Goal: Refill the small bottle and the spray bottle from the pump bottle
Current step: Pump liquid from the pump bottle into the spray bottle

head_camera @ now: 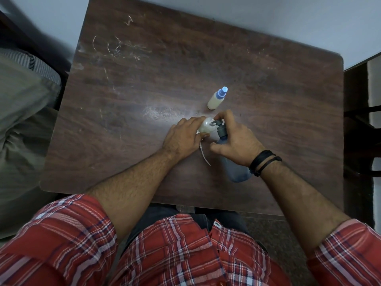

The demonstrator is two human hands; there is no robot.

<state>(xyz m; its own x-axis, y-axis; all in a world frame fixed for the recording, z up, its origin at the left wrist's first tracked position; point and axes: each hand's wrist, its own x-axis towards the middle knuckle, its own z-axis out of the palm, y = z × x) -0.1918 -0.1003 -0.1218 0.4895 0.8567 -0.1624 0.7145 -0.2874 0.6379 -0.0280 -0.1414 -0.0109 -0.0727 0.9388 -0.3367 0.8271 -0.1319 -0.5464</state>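
Note:
My left hand (183, 137) grips a white open bottle (206, 126) standing on the brown table (144, 79). My right hand (237, 141) holds the blue-grey pump bottle (237, 171), fingers curled over its grey pump head (220, 126), whose spout sits over the white bottle's mouth. A thin white dip tube (205, 156) pokes out from under my left hand onto the table. The small cream-coloured bottle (215, 100) with a blue top stands apart, just behind my hands. Whether liquid is coming out is hidden.
A wall runs along the table's far edge. A cushion or bedding (22, 96) lies to the left. Dark furniture (358, 124) stands to the right. My lap in a red plaid shirt is at the table's near edge.

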